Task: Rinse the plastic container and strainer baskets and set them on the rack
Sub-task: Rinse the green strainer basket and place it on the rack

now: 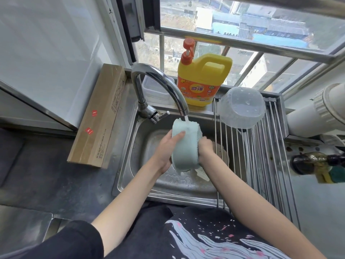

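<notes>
A pale blue-green strainer basket is held on its side over the steel sink, right under the faucet, and water runs onto its upper edge. My left hand grips its left wall, fingers spread over the outside. My right hand grips its right rim. A clear plastic container lies upside down and wet at the far end of the metal roll-up rack. Something white lies in the sink below the basket, mostly hidden.
A yellow dish soap jug with an orange pump stands on the window ledge behind the faucet. A long cardboard box lies on the counter left of the sink. White pipes and a brass valve sit right of the rack.
</notes>
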Available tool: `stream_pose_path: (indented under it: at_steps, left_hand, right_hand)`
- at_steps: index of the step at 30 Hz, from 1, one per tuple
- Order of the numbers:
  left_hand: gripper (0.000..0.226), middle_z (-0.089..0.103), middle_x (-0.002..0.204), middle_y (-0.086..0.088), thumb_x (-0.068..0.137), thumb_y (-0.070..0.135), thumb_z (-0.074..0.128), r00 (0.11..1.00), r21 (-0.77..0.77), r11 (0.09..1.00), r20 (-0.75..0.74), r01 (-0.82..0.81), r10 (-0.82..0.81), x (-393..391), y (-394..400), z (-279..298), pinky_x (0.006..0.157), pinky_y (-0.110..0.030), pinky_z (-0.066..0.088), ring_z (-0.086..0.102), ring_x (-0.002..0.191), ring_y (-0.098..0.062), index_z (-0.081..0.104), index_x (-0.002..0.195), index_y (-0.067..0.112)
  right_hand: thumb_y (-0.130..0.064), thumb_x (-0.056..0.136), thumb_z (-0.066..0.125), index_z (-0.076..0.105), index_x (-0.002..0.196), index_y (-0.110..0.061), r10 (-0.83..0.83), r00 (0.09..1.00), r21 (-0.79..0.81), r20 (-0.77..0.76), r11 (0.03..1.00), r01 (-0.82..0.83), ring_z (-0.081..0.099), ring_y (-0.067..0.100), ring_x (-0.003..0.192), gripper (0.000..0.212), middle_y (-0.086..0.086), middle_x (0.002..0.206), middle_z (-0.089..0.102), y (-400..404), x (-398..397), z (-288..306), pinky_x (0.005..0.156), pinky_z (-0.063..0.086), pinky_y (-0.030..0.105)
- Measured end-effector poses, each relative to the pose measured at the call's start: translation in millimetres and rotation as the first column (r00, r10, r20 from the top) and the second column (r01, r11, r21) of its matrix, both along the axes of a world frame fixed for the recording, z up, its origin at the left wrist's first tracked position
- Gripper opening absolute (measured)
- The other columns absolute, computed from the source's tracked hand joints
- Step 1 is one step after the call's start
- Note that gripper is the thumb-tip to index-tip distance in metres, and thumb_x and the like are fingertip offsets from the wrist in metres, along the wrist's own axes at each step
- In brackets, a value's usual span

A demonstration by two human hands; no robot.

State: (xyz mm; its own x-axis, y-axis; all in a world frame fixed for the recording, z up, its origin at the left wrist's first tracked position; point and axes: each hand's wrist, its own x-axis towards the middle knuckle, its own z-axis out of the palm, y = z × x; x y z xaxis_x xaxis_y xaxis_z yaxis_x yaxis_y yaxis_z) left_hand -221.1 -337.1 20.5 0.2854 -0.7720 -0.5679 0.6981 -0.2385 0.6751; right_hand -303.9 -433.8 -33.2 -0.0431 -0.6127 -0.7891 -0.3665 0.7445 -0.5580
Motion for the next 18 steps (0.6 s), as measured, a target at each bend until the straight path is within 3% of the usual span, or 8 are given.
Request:
stream_pose_path:
  at_steps: [2, 5, 7, 10, 12, 14, 16, 18]
  left_hand:
    - [0.012, 0.071, 0.099, -0.004, 0.094, 0.017, 0.056, 0.995, 0.032, 0.999, 0.097, 0.022, -0.025, -3, 4, 2, 0.082, -0.038, 0.054, 0.066, 0.087, -0.019, 0.063, 0.104, 0.018]
    - [0.006, 0.072, 0.092, 0.0, 0.091, 0.02, 0.062, 0.954, 0.037, 0.997, 0.292, 0.068, -0.076, -5, 7, 4, 0.076, -0.035, 0.055, 0.067, 0.082, -0.015, 0.067, 0.094, 0.02]
    - [0.003, 0.072, 0.088, 0.002, 0.087, 0.018, 0.067, 0.868, 0.061, 0.985, 0.466, 0.164, -0.174, -7, 11, 1, 0.072, -0.03, 0.055, 0.067, 0.079, -0.011, 0.068, 0.09, 0.02]
    - [0.015, 0.072, 0.084, 0.0, 0.085, 0.028, 0.07, 0.507, 0.232, 0.927, 0.785, 0.293, -0.357, -10, 15, -8, 0.07, -0.035, 0.053, 0.066, 0.079, -0.016, 0.071, 0.09, 0.014]
    - [0.023, 0.07, 0.084, -0.002, 0.089, 0.036, 0.062, 0.087, 0.41, 0.853, 0.885, 0.321, -0.458, -8, 16, -8, 0.064, -0.032, 0.045, 0.062, 0.079, -0.021, 0.067, 0.093, 0.014]
    - [0.021, 0.068, 0.089, -0.003, 0.095, 0.034, 0.052, -0.284, 0.534, 0.774, 0.843, 0.341, -0.456, -4, 17, -11, 0.063, -0.029, 0.04, 0.061, 0.083, -0.024, 0.064, 0.096, 0.018]
    - [0.013, 0.068, 0.092, -0.003, 0.095, 0.024, 0.051, -0.477, 0.627, 0.691, 0.76, 0.359, -0.442, -1, 20, -15, 0.061, -0.028, 0.037, 0.062, 0.084, -0.025, 0.062, 0.099, 0.019]
    - [0.011, 0.067, 0.072, 0.0, 0.077, 0.015, 0.072, -0.588, 0.664, 0.655, 0.707, 0.36, -0.393, 1, 28, -18, 0.051, -0.025, 0.031, 0.064, 0.066, -0.022, 0.063, 0.082, 0.019]
  right_hand:
    - [-0.023, 0.097, 0.041, 0.057, 0.123, -0.002, -0.068, 0.991, 0.123, 0.112, 0.991, 0.054, 0.063, 0.035, 0.105, 0.037, 0.016, 0.117, 0.064, 0, -1, -8, 0.086, 0.054, 0.046]
    - [-0.033, 0.1, 0.039, 0.062, 0.114, -0.004, -0.027, 0.983, 0.089, 0.183, 0.996, 0.011, 0.065, 0.031, 0.086, 0.039, 0.014, 0.099, 0.068, 3, -3, 10, 0.069, 0.055, 0.037]
    - [-0.047, 0.101, 0.03, 0.062, 0.103, -0.01, 0.02, 0.973, 0.058, 0.23, 0.998, -0.035, 0.063, 0.025, 0.084, 0.05, 0.009, 0.09, 0.067, 0, -9, 16, 0.073, 0.052, 0.033]
    - [-0.065, 0.095, 0.018, 0.06, 0.115, -0.02, 0.071, 0.945, 0.081, 0.32, 0.992, -0.101, 0.059, 0.032, 0.108, 0.065, 0.014, 0.116, 0.065, -9, -20, 25, 0.093, 0.047, 0.046]
    - [-0.068, 0.093, 0.011, 0.057, 0.124, -0.022, 0.06, 0.887, 0.117, 0.457, 0.985, -0.127, 0.055, 0.043, 0.115, 0.072, 0.023, 0.129, 0.057, -11, -25, 32, 0.09, 0.047, 0.058]
    - [-0.071, 0.09, 0.011, 0.059, 0.123, -0.02, 0.077, 0.849, 0.091, 0.523, 0.985, -0.145, 0.053, 0.05, 0.117, 0.078, 0.032, 0.132, 0.05, -13, -26, 37, 0.091, 0.043, 0.067]
    - [-0.069, 0.092, 0.025, 0.061, 0.118, -0.018, 0.267, 0.868, -0.047, 0.419, 0.961, -0.273, 0.064, 0.04, 0.103, 0.068, 0.022, 0.116, 0.064, -10, -25, 43, 0.09, 0.048, 0.063]
    - [-0.044, 0.093, 0.054, 0.057, 0.119, -0.016, 0.478, 0.867, -0.213, 0.144, 0.87, -0.444, 0.068, 0.028, 0.091, 0.039, 0.01, 0.103, 0.068, -7, -25, 46, 0.083, 0.056, 0.053]
